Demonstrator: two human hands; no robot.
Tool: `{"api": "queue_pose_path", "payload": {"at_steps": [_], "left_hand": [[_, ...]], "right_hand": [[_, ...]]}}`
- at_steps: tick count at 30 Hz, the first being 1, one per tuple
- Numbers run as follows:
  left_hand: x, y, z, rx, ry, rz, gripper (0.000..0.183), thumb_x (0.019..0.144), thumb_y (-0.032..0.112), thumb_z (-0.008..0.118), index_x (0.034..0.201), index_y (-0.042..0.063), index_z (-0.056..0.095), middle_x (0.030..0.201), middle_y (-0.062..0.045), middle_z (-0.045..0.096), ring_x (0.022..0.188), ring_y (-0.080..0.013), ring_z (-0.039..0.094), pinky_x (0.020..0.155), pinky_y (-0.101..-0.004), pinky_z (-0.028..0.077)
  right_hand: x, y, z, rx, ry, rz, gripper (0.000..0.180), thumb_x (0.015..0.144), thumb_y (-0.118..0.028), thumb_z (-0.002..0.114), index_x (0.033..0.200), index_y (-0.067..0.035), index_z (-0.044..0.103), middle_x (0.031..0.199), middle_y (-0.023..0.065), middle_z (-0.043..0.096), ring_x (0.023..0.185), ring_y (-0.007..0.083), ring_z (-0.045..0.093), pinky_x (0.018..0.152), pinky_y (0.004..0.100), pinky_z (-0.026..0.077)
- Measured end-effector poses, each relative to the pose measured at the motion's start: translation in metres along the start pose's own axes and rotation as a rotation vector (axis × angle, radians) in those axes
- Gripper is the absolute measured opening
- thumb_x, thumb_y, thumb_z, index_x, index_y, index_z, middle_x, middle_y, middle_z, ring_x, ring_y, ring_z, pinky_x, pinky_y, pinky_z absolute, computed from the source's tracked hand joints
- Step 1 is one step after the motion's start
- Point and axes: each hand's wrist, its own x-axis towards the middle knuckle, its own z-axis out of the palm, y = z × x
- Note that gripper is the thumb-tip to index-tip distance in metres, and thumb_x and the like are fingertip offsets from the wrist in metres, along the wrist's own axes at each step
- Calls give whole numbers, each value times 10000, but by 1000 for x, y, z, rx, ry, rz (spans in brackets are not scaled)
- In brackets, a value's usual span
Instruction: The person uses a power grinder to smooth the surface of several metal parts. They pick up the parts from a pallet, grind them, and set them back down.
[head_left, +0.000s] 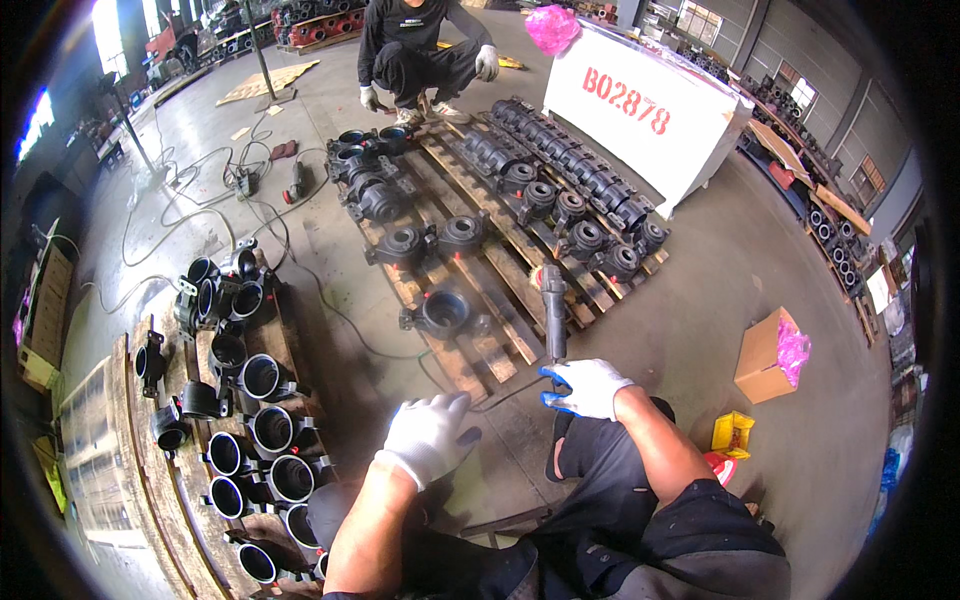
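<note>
My left hand (431, 440), in a white glove, is held out with nothing in it, its thumb apart from the fingers. Beyond it, a black cast metal housing (445, 313) sits on the wooden pallet (517, 349) with its round bore facing up. My right hand (585, 388) wears a white glove with blue-coated fingertips, thumb and fingers spread. Just past those fingertips is the rear end of a dark angle grinder (553, 311), its brush-like head pointing away from me at the pallet's edge. Whether the fingertips touch the grinder is hard to tell.
Several more black housings (291, 478) crowd a second pallet (187, 480) on my left. A co-worker (420, 52) squats beyond the front pallet. Cables (330, 300) cross the floor. On the right are a carton (761, 360), a yellow bin (731, 433) and a large white crate (600, 142).
</note>
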Motion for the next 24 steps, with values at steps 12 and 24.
{"api": "queue_pose_path", "payload": {"at_steps": [12,24], "left_hand": [[-2,0,3,-9,-14,7,551,928,459,631,1324,77,608,1210,-178,686,1048,-356,678,933,-455,508],[-5,4,-5,-23,-58,-16,554,926,441,643,1345,81,593,1158,-185,691,1052,-348,672,946,-444,492]], "right_hand": [[1,-1,2,-64,-48,14,635,964,-508,608,1433,-85,540,1331,209,639,1196,388,620,1029,441,494],[4,-6,3,-94,-71,18,636,962,-525,606,1422,-90,547,1289,211,658,1157,393,639,994,456,510]]}}
